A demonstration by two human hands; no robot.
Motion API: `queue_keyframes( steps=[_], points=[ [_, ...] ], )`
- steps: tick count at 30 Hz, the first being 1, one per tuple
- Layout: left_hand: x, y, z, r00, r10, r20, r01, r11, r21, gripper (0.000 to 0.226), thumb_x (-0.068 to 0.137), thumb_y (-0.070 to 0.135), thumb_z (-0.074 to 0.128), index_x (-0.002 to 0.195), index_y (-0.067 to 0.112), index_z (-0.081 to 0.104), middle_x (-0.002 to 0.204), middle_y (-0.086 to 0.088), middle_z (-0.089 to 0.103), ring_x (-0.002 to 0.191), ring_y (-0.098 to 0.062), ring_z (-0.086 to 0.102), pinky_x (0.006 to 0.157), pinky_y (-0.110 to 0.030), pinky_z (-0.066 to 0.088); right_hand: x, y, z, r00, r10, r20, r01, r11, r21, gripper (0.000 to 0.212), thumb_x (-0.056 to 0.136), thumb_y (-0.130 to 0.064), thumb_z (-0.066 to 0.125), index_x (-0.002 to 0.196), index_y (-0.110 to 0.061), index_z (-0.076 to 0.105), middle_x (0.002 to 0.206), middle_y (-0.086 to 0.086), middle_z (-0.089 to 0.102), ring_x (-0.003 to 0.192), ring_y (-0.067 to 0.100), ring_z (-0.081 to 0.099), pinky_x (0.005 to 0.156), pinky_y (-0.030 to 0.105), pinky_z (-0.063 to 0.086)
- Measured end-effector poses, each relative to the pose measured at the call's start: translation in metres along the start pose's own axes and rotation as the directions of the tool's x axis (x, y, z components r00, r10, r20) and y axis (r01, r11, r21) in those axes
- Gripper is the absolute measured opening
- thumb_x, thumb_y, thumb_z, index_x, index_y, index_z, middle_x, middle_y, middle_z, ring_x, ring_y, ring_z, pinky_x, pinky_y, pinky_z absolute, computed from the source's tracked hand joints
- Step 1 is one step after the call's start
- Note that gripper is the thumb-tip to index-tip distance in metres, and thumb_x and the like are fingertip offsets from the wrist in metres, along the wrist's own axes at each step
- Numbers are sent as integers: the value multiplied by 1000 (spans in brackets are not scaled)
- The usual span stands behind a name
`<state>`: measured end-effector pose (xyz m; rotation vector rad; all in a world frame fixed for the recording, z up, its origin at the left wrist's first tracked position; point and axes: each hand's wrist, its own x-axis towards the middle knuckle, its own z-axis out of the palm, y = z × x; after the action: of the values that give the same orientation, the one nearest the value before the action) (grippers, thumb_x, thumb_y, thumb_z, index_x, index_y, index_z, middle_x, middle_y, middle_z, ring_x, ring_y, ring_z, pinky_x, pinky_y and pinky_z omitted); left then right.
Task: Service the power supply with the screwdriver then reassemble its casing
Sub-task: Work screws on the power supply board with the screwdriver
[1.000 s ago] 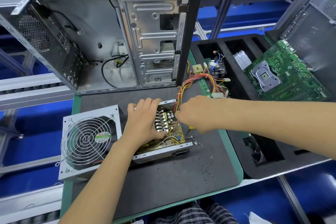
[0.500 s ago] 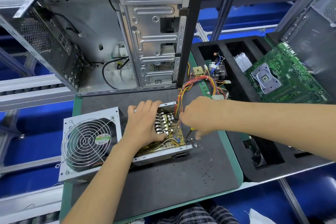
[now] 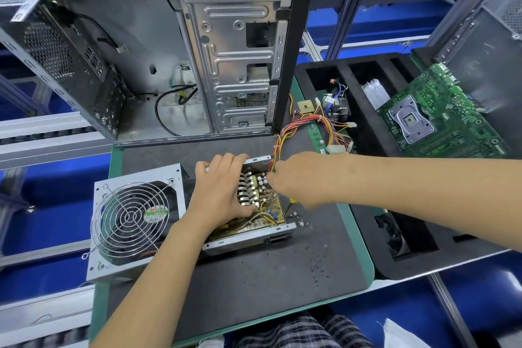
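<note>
Screwdriver [image 3: 288, 204] in right hand [image 3: 299, 178] grip, tip down-left onto power supply [image 3: 255, 230]; left hand [image 3: 223, 192] flat on it, released.

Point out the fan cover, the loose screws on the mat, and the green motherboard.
fan cover [image 3: 128, 217]: head view, centre of the wire grille.
loose screws [image 3: 298, 219]: head view, middle of the cluster.
green motherboard [image 3: 440, 118]: head view, board surface beside the socket.

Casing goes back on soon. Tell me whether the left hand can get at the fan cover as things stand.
Probably yes. The left hand rests on the open power supply, and the fan cover lies right beside that wrist on the mat, with nothing between them. The hand holds no tool, so it need only lift off.
</note>
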<state>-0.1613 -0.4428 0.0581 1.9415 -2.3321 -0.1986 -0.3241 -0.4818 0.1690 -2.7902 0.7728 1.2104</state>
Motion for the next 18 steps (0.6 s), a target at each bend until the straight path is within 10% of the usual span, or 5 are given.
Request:
queue_keyframes(
  steps=[3,7,11,14,18],
  points=[
    [0,0,0,1000,-3,0,3,1000,-9,99,58,63,73,141,25,34,120,7,45,113,-18,42,89,-37,23,-2,-2,-4,997,-22,-73,20,999,-30,11,86,-4,55,82,-8,46,82,5,42,54,16,35,43,26,24],
    [0,0,-1,1000,-4,3,4,1000,-14,99,58,63,73,141,25,33,121,7,44,114,-17,41,90,-38,23,-4,-3,-5,978,-53,-203,13,981,-193,39,88,-2,48,62,-13,22,67,2,36,68,22,41,46,24,19],
    [-1,0,0,1000,-2,-7,2,1000,-13,99,58,63,73,141,25,34,121,7,45,114,-17,41,90,-37,22,0,-4,3,995,1,-96,-17,987,-161,12,97,-16,47,89,-9,53,100,5,60,84,26,57,53,28,35],
    [-1,0,0,1000,1,-10,-2,1000,-12,100,57,63,74,141,24,35,120,7,45,113,-18,42,89,-38,23,-3,0,-1,1000,23,7,-22,998,-60,32,91,-21,59,117,-4,51,104,7,57,74,24,53,49,29,33],
    [0,0,0,1000,4,-13,-5,1000,-16,99,56,63,74,140,24,37,118,7,46,112,-18,43,88,-38,23,-6,1,-2,997,10,-82,-14,999,-47,18,87,-8,56,105,-8,53,106,10,55,60,19,45,47,27,29]
  ],
)
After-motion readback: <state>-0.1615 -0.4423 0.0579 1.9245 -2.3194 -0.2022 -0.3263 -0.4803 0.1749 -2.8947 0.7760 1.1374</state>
